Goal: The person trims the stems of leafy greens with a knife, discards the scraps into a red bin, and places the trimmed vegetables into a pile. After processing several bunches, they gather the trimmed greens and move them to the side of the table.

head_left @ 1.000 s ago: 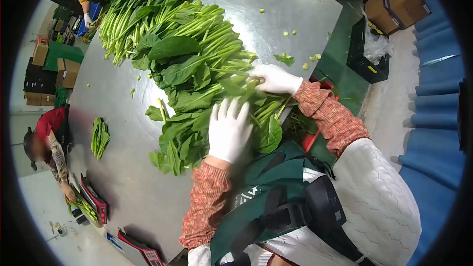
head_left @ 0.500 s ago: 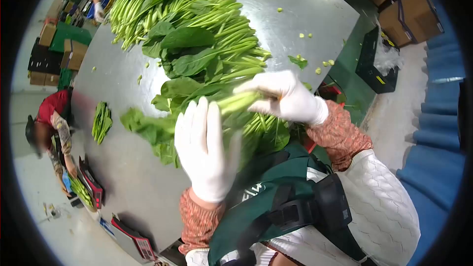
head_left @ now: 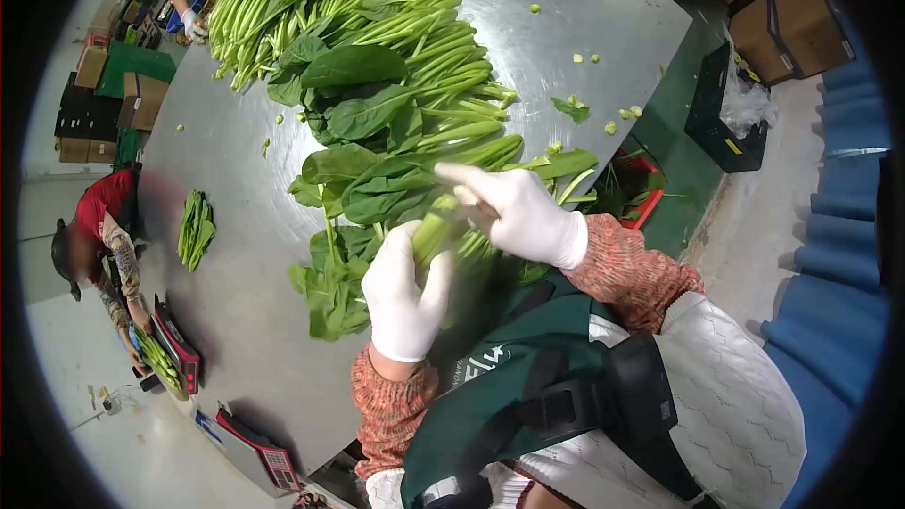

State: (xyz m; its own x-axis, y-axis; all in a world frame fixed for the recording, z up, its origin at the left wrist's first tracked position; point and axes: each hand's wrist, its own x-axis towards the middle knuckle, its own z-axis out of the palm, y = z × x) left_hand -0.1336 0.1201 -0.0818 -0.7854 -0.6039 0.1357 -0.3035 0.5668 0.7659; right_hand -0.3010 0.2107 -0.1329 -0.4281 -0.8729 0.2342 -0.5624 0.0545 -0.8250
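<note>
Your left hand [head_left: 405, 297] was clasped around leafy-green stalks [head_left: 434, 231], by the near end of the heap [head_left: 434, 57]; whether your right hand [head_left: 523, 212] gripped them, I could not tell. They seemed light, snappable, best held gently at thick ends. The metal table [head_left: 255, 292] spread farther left.

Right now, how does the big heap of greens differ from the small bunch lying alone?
The heap stretches across much of the table, while the small bunch covers a little patch. The heap lies by the right hand; the small bunch lies apart, untouched. Both are leafy and green.
</note>
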